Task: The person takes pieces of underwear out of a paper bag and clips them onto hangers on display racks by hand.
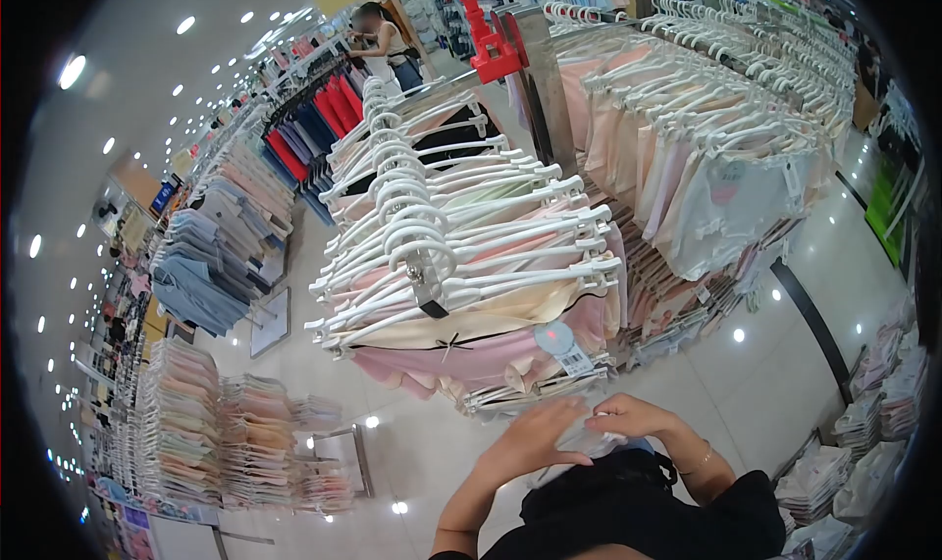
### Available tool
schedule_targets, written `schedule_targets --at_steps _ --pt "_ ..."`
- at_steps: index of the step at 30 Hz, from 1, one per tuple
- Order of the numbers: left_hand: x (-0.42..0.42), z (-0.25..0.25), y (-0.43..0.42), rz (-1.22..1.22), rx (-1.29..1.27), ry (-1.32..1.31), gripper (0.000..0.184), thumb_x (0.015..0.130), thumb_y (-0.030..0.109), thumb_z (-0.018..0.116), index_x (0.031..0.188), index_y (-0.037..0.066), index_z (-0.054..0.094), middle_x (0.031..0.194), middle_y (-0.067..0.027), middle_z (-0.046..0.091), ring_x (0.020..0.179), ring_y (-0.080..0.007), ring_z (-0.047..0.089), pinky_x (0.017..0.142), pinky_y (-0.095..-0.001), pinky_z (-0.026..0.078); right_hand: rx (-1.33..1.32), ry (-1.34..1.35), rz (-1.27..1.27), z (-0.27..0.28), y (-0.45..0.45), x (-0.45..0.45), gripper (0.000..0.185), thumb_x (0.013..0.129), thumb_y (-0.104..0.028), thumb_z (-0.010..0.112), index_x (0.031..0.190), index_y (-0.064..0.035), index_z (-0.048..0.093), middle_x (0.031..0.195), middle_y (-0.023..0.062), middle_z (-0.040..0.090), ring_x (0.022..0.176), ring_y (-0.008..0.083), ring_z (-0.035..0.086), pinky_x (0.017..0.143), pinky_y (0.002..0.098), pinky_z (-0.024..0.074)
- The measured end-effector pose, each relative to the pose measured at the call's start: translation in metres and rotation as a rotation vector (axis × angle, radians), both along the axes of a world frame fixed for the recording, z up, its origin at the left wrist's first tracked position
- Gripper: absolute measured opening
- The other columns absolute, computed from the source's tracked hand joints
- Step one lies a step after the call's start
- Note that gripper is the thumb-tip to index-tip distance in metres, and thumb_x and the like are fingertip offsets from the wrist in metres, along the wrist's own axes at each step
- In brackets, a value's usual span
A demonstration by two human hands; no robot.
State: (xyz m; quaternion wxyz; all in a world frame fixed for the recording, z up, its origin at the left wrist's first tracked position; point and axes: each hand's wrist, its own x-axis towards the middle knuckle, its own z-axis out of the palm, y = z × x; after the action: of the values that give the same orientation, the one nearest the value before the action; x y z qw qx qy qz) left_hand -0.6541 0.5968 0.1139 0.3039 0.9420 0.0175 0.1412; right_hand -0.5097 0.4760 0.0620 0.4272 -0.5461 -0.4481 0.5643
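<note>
- Handling of a pale, translucent, crumpled item, seemingly thin plastic (604,441), looks like the step in hand, just twelve o'clock of the black fabric garment (589,506) at the person's waist
- Next move, as I judge it, calls for a steady pinch on one side and a free thumb on the other, since such limp material could slip
- Right hand (633,418): grip nearly closed, fingertips curled in on the item's upper edge, apparently pinching it
- Left hand (535,440): grip partly spread, thumb apart from fingers; whether it has hold of the item I cannot tell
- Item lies between both grips, three o'clock from the left, about eight from the right
- Pink ruffled fabric briefs (491,364) hang at ten o'clock from the hands, round grey tag (554,336) near twelve
</note>
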Motion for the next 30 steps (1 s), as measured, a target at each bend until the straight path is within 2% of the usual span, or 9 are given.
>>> schedule_targets --at_steps 2,4,6,8,14,20,23,26,30 --pt "-0.013 0.022 0.019 0.115 0.092 -0.175 0.036 0.062 0.011 0.063 0.094 0.005 0.049 0.093 -0.0120 0.050 0.088 -0.0271 0.048 0.075 -0.0333 0.038 0.014 -0.015 -0.034 -0.007 -0.006 0.006 0.025 0.078 -0.023 0.048 0.064 -0.0021 0.050 0.049 -0.0054 0.037 0.044 0.0026 0.032 0.038 0.0185 0.0255" --pt "-0.035 0.040 0.030 0.547 0.351 -0.392 0.036 0.062 0.006 0.062 0.095 0.004 0.048 0.098 -0.0132 0.049 0.094 -0.0290 0.044 0.081 -0.0374 0.034 -0.034 0.018 -0.069 0.004 -0.013 0.013 0.025 0.078 -0.022 0.048 0.063 -0.0026 0.049 0.049 -0.0055 0.037 0.044 0.0021 0.032 0.037 0.0181 0.0251" --pt "-0.041 0.057 0.053 0.728 0.540 -0.748 0.042 0.057 0.008 0.065 0.095 0.005 0.049 0.097 -0.0125 0.050 0.090 -0.0289 0.046 0.078 -0.0377 0.036 -0.062 0.036 -0.103 0.017 -0.016 0.015 0.024 0.078 -0.022 0.048 0.062 -0.0029 0.048 0.049 -0.0056 0.037 0.044 0.0018 0.032 0.037 0.0179 0.0252" --pt "-0.033 0.087 0.061 0.817 0.685 -0.840 0.036 0.057 0.005 0.064 0.091 0.005 0.051 0.095 -0.0104 0.050 0.089 -0.0287 0.046 0.076 -0.0369 0.036 -0.068 0.040 -0.141 0.023 -0.016 0.014 0.024 0.078 -0.021 0.047 0.062 -0.0029 0.049 0.049 -0.0055 0.037 0.043 0.0018 0.032 0.037 0.0179 0.0258" --pt "-0.021 0.099 0.085 0.650 0.814 -0.649 0.022 0.057 0.003 0.062 0.078 0.003 0.056 0.076 -0.0060 0.052 0.077 -0.0242 0.048 0.068 -0.0347 0.036 0.082 -0.086 -0.203 0.019 -0.015 0.001 0.029 0.077 -0.021 0.048 0.057 -0.0014 0.043 0.046 -0.0043 0.032 0.044 0.0023 0.029 0.037 0.0206 0.0261" --pt "-0.017 0.089 0.089 0.408 0.611 -0.748 0.017 0.058 -0.002 0.056 0.076 0.000 0.053 0.058 -0.0072 0.049 0.046 -0.0173 0.043 0.043 -0.0250 0.033 0.050 -0.136 -0.284 0.044 -0.028 0.007 0.025 0.075 -0.019 0.050 0.060 0.0002 0.046 0.046 -0.0008 0.037 0.046 0.0043 0.034 0.041 0.0222 0.0298" --pt "-0.014 0.093 0.090 0.278 0.535 -0.760 0.016 0.060 -0.001 0.054 0.076 -0.001 0.053 0.053 -0.0063 0.048 0.041 -0.0158 0.040 0.038 -0.0234 0.030 0.205 -0.199 -0.349 0.049 -0.034 0.012 0.022 0.073 -0.017 0.051 0.060 -0.0004 0.048 0.047 0.0016 0.041 0.047 0.0048 0.038 0.042 0.0220 0.0309" --pt "-0.015 0.095 0.090 0.317 0.540 -0.674 0.012 0.063 0.002 0.054 0.074 -0.002 0.053 0.051 -0.0059 0.046 0.041 -0.0161 0.040 0.039 -0.0237 0.029 0.268 -0.161 -0.387 0.044 -0.043 0.022 0.020 0.072 -0.017 0.051 0.059 -0.0010 0.049 0.049 0.0035 0.045 0.046 0.0054 0.040 0.042 0.0218 0.0318" --pt "-0.017 0.091 0.101 0.372 0.602 -0.901 0.012 0.066 0.006 0.055 0.074 -0.001 0.055 0.050 -0.0043 0.044 0.041 -0.0158 0.039 0.038 -0.0239 0.029 0.463 -0.063 -0.471 0.049 -0.046 0.026 0.024 0.072 -0.019 0.048 0.056 -0.0014 0.047 0.049 0.0038 0.047 0.045 0.0080 0.041 0.041 0.0216 0.0313"
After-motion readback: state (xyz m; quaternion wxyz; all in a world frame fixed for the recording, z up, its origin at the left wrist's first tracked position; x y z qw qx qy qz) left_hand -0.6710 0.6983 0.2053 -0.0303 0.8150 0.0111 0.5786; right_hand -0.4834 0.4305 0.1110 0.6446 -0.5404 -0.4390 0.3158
